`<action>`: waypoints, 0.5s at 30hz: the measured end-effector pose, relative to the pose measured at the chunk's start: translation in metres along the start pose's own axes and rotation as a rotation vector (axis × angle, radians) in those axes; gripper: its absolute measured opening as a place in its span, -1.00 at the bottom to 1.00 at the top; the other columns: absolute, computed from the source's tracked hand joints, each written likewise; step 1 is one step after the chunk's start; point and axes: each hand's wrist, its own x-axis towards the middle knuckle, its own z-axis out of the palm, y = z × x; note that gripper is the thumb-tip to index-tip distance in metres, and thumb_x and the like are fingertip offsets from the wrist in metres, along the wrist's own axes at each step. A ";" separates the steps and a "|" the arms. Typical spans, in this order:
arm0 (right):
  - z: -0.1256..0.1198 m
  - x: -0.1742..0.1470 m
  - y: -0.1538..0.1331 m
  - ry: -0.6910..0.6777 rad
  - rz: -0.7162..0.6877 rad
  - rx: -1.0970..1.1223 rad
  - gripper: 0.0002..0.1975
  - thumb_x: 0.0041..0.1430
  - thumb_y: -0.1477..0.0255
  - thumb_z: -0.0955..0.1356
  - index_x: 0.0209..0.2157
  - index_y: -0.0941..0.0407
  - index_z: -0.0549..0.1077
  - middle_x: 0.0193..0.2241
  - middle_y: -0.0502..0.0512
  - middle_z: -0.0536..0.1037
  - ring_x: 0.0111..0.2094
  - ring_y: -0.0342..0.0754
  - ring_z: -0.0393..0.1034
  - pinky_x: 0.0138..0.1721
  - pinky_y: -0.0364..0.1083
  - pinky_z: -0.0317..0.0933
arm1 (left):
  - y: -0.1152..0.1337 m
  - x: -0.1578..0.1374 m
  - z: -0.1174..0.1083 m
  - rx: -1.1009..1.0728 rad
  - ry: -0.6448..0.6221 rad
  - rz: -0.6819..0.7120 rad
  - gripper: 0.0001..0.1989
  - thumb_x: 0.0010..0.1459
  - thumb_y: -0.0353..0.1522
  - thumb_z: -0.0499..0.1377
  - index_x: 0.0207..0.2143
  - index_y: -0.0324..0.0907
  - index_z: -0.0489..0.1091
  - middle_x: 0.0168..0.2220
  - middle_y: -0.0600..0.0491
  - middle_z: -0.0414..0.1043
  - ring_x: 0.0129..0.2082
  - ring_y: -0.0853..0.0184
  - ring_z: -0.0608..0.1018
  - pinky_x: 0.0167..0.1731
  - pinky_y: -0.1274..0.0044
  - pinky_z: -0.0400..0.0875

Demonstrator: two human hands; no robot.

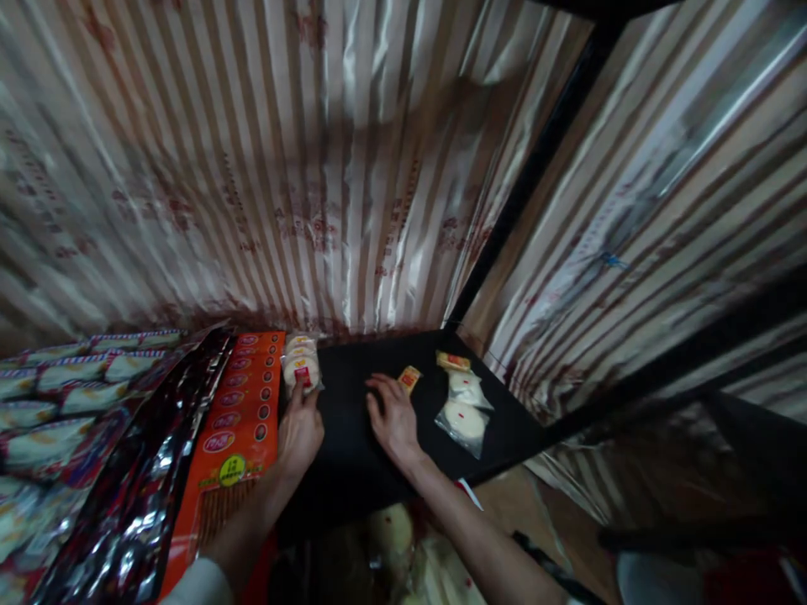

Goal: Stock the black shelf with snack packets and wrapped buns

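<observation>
My left hand (302,430) reaches to a row of clear-wrapped round white crackers (301,363) on the black shelf (346,437). Its fingers close on the near end of the pack, by a red label; the thumb is mostly hidden. Over the middle of the shelf, my right hand (395,420) has its fingers spread and holds nothing. Just beyond its fingertips lies a small yellow packet (409,379) with a red mark. Farther right are another yellow packet (452,361) and clear-wrapped white rounds (463,418), some overlapping.
Orange packs (243,412) stand in a line left of the crackers. Beyond them lie shiny dark packs (142,470) and rows of white-wrapped packets (69,395). Striped plastic sheeting (315,168) hangs behind, crossed by a black post (535,168). More wrapped goods (435,571) sit below the shelf.
</observation>
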 end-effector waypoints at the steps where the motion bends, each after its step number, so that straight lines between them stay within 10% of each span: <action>1: -0.017 -0.007 0.012 0.033 -0.013 -0.063 -0.76 0.17 0.47 0.21 -0.17 0.10 0.43 -0.08 0.15 0.46 -0.03 0.03 0.28 0.04 0.05 0.14 | 0.006 -0.004 -0.002 -0.015 -0.012 0.008 -0.56 0.11 -0.56 -0.05 0.05 -0.30 0.32 0.26 -0.18 0.02 0.12 0.14 0.35 0.05 0.42 0.34; 8: -0.085 -0.070 0.088 -0.072 0.259 -0.423 -0.68 0.14 0.32 0.24 -0.10 0.08 0.46 0.01 0.15 0.44 0.11 0.19 0.13 0.07 0.18 0.06 | 0.045 -0.026 -0.014 -0.114 -0.115 0.054 -0.62 0.13 -0.52 -0.03 -0.01 -0.23 0.36 0.26 -0.12 0.03 0.03 0.26 0.44 0.02 0.50 0.36; 15: -0.087 -0.108 0.076 -0.173 0.121 -0.250 -0.68 0.08 0.46 0.27 -0.10 0.11 0.45 0.01 0.20 0.42 0.10 0.15 0.17 0.08 0.13 0.12 | 0.073 -0.061 -0.009 -0.187 -0.268 0.097 -0.62 0.14 -0.52 -0.06 -0.03 -0.26 0.37 0.22 -0.13 0.11 0.06 0.27 0.42 0.06 0.51 0.30</action>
